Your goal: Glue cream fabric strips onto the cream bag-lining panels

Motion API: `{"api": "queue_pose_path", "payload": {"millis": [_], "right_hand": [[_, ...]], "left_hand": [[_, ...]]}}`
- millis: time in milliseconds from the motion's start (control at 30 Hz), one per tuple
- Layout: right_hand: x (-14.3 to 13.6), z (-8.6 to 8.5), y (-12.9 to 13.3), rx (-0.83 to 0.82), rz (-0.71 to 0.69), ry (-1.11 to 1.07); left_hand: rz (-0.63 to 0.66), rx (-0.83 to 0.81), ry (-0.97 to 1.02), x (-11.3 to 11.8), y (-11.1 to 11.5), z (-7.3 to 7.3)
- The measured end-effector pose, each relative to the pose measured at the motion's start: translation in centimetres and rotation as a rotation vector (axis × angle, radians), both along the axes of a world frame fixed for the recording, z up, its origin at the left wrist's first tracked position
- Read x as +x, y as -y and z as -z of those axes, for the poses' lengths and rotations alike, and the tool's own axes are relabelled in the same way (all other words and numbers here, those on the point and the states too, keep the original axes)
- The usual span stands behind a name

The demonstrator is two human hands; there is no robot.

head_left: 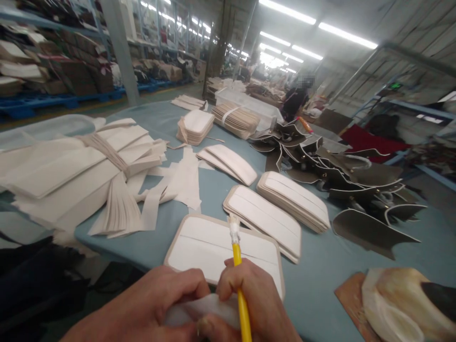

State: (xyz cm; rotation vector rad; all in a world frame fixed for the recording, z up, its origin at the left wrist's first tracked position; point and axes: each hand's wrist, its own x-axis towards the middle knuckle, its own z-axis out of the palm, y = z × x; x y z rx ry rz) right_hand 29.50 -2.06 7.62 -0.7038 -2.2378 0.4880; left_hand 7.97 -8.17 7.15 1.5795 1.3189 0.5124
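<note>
My right hand point(251, 289) is closed around a yellow-handled brush point(237, 256) whose pale, glue-crusted bristles point away from me. The fingers of that hand also touch a whitish piece point(203, 308) low in the view. My left hand point(160, 299) pinches the same whitish piece from the left; its lower part is hidden by the hands. Just beyond my hands lies a white panel with a beige border point(221, 242) and a dark line across it. Behind it are two stacks of similar panels point(265, 213) point(295, 197).
Bundled cream strips point(71, 161) cover the left of the blue-green table point(142, 247). Dark curved pieces with white edges point(370, 230) pile up at the right. A glue-coated container point(399, 299) stands at the lower right. A person point(295, 99) is in the background.
</note>
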Motion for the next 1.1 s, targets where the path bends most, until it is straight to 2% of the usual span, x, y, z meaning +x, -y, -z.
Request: {"api": "queue_pose_path", "payload": {"millis": [100,267,433,633,733,833,967,1100], "right_hand": [[0.2,0.8,0.5,0.007,0.046,-0.033],[1.8,2.1,0.6,-0.084,0.119,-0.014],[2.8,2.5,1.0,-0.132,0.202,0.041],[-0.5,2.7,1.0,-0.198,0.136,-0.016],[-1.8,3.6,0.7,-0.279,0.123,-0.013],[-2.3,4.2,0.1,-0.378,0.114,0.024],[-3.0,4.1,-0.4,-0.332,0.189,0.100],[-4.3,3.6,-0.7,-0.311,0.115,0.148]], "left_hand": [[-0.004,-0.156,-0.021,0.3,-0.8,0.5],[-0.130,-0.257,0.080,-0.7,-1.7,1.0],[-0.138,-0.270,0.115,-0.7,-1.7,0.8],[-0.139,-0.227,0.146,0.8,-2.0,1.2],[-0.175,-0.213,0.160,0.5,-2.1,2.0],[-0.264,-0.219,0.168,-0.3,-1.8,2.8],[-0.379,-0.253,0.224,-1.2,-1.4,3.8],[-0.368,-0.251,0.249,-1.4,-1.4,4.6]]}}
